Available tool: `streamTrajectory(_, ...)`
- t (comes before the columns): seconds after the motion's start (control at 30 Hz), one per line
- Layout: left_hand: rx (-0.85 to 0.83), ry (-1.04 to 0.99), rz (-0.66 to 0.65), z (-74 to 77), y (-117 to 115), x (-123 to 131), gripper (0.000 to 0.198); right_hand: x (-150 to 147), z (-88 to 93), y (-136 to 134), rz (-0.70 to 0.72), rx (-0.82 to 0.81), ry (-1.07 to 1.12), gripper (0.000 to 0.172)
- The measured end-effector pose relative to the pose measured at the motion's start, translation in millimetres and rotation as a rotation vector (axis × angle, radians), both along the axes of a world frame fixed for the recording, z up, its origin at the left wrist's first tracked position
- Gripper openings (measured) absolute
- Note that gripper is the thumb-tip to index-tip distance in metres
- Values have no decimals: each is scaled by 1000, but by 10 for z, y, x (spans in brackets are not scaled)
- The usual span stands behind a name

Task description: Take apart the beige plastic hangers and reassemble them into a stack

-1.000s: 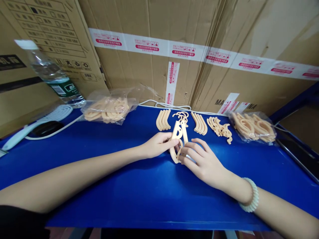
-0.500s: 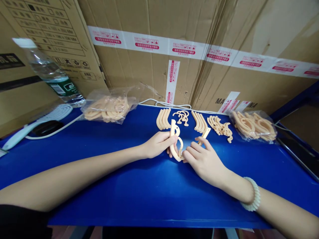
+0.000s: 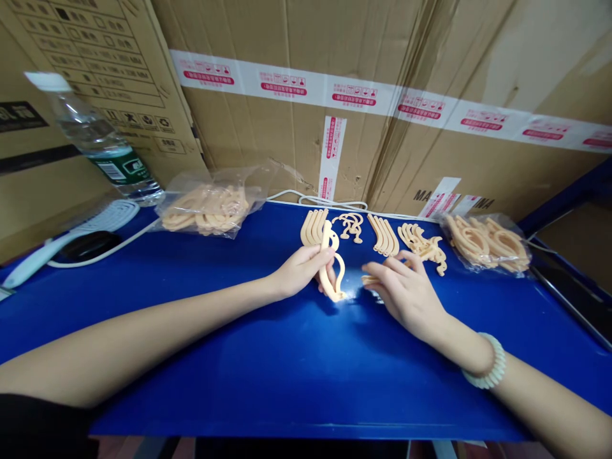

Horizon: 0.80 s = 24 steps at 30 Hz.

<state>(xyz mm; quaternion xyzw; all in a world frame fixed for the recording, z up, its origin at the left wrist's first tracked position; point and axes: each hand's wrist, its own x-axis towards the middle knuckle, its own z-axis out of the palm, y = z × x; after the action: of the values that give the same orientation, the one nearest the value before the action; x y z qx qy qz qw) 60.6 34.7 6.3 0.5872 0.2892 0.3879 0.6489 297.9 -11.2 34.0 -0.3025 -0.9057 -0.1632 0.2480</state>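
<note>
My left hand [image 3: 302,271] is closed round a beige plastic assembly [image 3: 327,284], a curved arm joined to a thinner S-shaped hook piece. It is held tilted above the blue table [image 3: 287,370]. My right hand [image 3: 406,293], to the right and apart from that assembly, pinches a beige curved arm [image 3: 370,280]; its tip shows at the fingertips and the rest is hidden. Behind the hands lie a row of curved arms [image 3: 313,227], some small hooks [image 3: 351,224], a second row of arms [image 3: 383,234] and a pile of hook pieces [image 3: 418,241].
Plastic bags of beige parts lie at the left [image 3: 205,210] and right [image 3: 488,242]. A water bottle [image 3: 102,146], a pale hairbrush [image 3: 71,236] and a black object [image 3: 90,245] are at far left. Cardboard boxes [image 3: 287,140] stand along the back, with a white cable [image 3: 329,203] before them.
My right hand has drawn away to the right from the assembly, its piece swinging from upright to nearly flat. My left hand has shifted slightly left, turning the assembly.
</note>
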Motion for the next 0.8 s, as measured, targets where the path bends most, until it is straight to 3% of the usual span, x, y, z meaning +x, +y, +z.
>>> streamTrajectory(0.2,25,34,-38,4,-6,-8,45,230,-35,303,-57,-39,8,23)
streamTrajectory(0.43,16,29,-48,14,-19,2,46,295,-72,591,-36,-137,106,17)
streamTrajectory(0.8,20,36,-39,0,-22,11,44,266,-139,642,-175,-95,23,13)
